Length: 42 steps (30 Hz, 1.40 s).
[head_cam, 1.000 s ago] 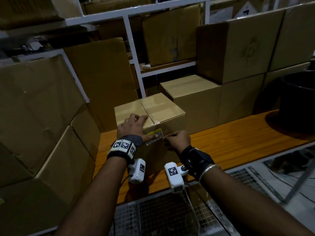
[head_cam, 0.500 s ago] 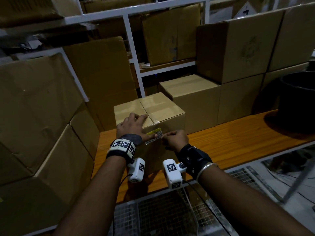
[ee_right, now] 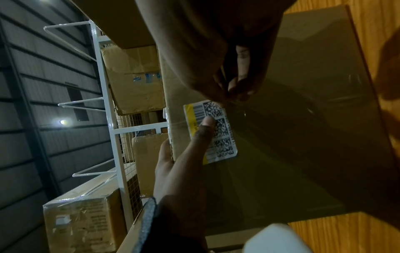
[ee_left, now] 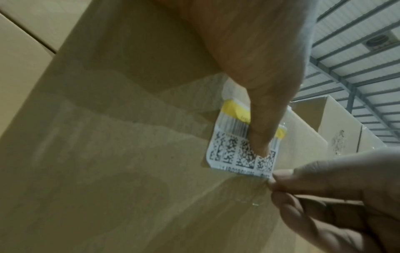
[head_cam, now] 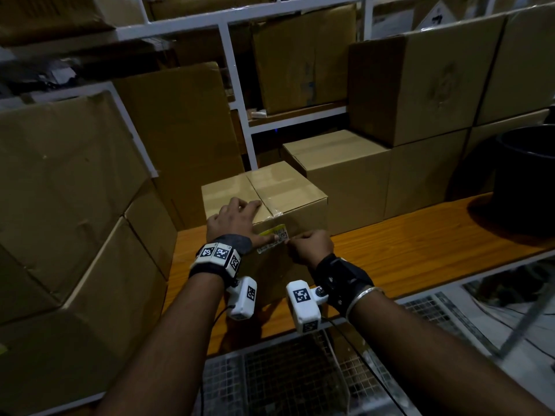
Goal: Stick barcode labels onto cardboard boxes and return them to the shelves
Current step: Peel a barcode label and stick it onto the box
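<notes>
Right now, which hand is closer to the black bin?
Right. The right hand is at the label's right end, toward the black bin; the left hand lies farther left on the box.

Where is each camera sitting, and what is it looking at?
Head: sits on the person's head, looks forward and down at the box on the wooden shelf; shows both forearms, left hand and right hand.
Left wrist: looks along the left hand at the label its thumb presses; the right hand shows too.
Right wrist: looks along the right hand at the label; the left hand shows.
Shared: all three see the label, the box and both hands.
</notes>
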Each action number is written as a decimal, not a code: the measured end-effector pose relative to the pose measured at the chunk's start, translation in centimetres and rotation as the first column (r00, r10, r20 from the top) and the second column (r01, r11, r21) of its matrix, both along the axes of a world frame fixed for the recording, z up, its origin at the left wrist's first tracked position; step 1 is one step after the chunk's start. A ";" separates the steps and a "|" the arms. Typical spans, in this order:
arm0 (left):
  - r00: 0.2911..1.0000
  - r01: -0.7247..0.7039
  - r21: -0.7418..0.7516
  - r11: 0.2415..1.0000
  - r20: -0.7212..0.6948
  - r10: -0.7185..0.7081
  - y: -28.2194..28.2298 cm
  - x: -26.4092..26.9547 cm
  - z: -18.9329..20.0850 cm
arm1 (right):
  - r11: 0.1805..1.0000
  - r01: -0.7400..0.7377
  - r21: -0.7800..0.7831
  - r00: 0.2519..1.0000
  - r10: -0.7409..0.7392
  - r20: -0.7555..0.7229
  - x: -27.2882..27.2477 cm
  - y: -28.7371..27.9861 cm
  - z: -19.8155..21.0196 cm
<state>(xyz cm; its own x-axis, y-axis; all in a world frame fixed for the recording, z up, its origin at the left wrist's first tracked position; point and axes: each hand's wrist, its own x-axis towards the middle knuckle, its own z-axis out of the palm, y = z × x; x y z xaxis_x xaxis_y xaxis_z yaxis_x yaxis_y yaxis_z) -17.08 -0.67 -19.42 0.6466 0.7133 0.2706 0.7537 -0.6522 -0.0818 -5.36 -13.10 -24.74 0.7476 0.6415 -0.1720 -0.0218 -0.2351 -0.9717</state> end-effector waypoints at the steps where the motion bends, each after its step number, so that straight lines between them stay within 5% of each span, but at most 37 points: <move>1: 1.000 -0.002 0.003 1.000 -0.002 0.002 0.0 0.0 0.0 | 1.000 0.002 0.011 1.000 -0.002 -0.015 -0.1 0.0 0.1; 9: 1.000 -0.001 0.012 1.000 -0.015 0.001 -0.1 0.0 -0.1 | 0.997 0.025 0.071 0.989 -0.014 -0.149 0.0 0.0 -0.2; 42: 1.000 0.004 0.000 1.000 -0.011 -0.004 0.0 0.0 -0.2 | 0.990 0.067 0.126 0.983 -0.044 -0.177 0.1 1.1 -0.6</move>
